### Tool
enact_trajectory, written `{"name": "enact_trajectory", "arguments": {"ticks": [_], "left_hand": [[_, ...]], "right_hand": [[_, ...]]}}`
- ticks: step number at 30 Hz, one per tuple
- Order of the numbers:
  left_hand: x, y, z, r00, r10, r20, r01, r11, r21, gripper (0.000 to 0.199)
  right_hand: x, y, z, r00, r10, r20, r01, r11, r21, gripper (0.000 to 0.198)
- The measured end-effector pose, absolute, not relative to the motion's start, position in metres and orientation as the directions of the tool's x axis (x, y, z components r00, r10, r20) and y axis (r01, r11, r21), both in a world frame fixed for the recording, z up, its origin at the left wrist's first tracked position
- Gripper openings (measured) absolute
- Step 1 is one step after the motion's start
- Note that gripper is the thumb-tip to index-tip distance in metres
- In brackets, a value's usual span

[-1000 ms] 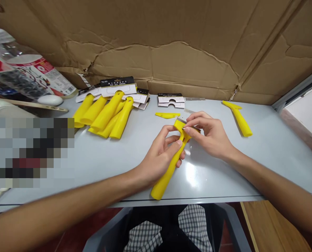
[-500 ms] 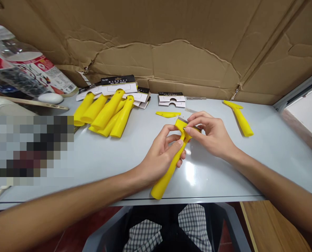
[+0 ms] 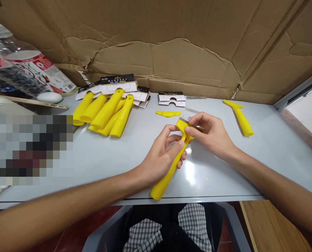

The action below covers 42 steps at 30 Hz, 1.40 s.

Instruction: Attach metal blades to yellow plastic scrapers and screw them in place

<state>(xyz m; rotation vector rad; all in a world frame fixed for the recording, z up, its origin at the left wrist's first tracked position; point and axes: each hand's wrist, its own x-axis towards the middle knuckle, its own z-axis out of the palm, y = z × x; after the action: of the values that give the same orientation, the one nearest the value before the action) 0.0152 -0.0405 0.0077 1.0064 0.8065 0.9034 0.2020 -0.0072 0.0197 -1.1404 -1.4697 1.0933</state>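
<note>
Both your forearms come in from the lower corners, left forearm (image 3: 79, 201) and right forearm (image 3: 271, 176), and meet just right of center. Your left hand (image 3: 161, 154) is wrapped around the neck of the yellow scraper (image 3: 168, 176), thumb on top, other fingers curling under to the far side. Your right hand (image 3: 211, 133) is in a narrow pinch on the scraper head: thumb on the near face, index finger bent over the edge side, remaining fingers tucked close.

Scraper: glossy yellow plastic, long round handle flaring into a wide head. Dark metal edge (image 3: 183, 120) runs along the head's far side, partly hidden by your right fingers. It's tilted, butt toward you at lower left near the table edge, head pointing away. Handle passes under your left palm; head sits between your two hands, touching both.

Beyond your hands on the grey table (image 3: 93, 161): a flat yellow strip (image 3: 168, 114) just past the head, a thin metal strip (image 3: 191, 110) right of that. Well off to your right, another yellow handle (image 3: 242, 120). To the left, a heap of yellow handles (image 3: 108, 113) with printed cards on them. Farther back, a small stack of cards (image 3: 171, 99), a second metal strip (image 3: 196, 97) beside it, then the cardboard wall (image 3: 150, 28).
</note>
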Motion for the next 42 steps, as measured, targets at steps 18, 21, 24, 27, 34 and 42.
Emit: {"name": "enact_trajectory", "arguments": {"ticks": [18, 21, 24, 27, 34, 42], "left_hand": [[0.016, -0.027, 0.015, 0.404, 0.850, -0.337, -0.333, 0.480, 0.812, 0.022], [0.017, -0.025, 0.015, 0.367, 0.856, -0.364, -0.374, 0.495, 0.784, 0.021], [0.018, -0.025, 0.014, 0.326, 0.866, -0.379, -0.401, 0.490, 0.774, 0.020], [0.018, -0.025, 0.014, 0.313, 0.859, -0.405, -0.403, 0.506, 0.763, 0.019], [0.019, -0.026, 0.016, 0.320, 0.851, -0.417, -0.389, 0.519, 0.761, 0.022], [0.018, -0.028, 0.015, 0.335, 0.854, -0.398, -0.375, 0.508, 0.775, 0.024]], "right_hand": [[0.241, 0.008, 0.037, -0.197, 0.873, 0.446, 0.687, 0.448, -0.573, 0.019], [0.274, 0.020, 0.045, -0.319, 0.877, 0.361, 0.874, 0.419, -0.247, 0.022], [0.297, 0.030, 0.044, -0.376, 0.924, 0.070, 0.895, 0.381, -0.230, 0.037], [0.304, 0.035, 0.038, -0.384, 0.922, -0.052, 0.895, 0.358, -0.264, 0.048], [0.298, 0.036, 0.025, -0.415, 0.907, -0.067, 0.867, 0.372, -0.331, 0.037], [0.301, 0.040, 0.029, -0.434, 0.900, 0.039, 0.859, 0.426, -0.284, 0.032]]}}
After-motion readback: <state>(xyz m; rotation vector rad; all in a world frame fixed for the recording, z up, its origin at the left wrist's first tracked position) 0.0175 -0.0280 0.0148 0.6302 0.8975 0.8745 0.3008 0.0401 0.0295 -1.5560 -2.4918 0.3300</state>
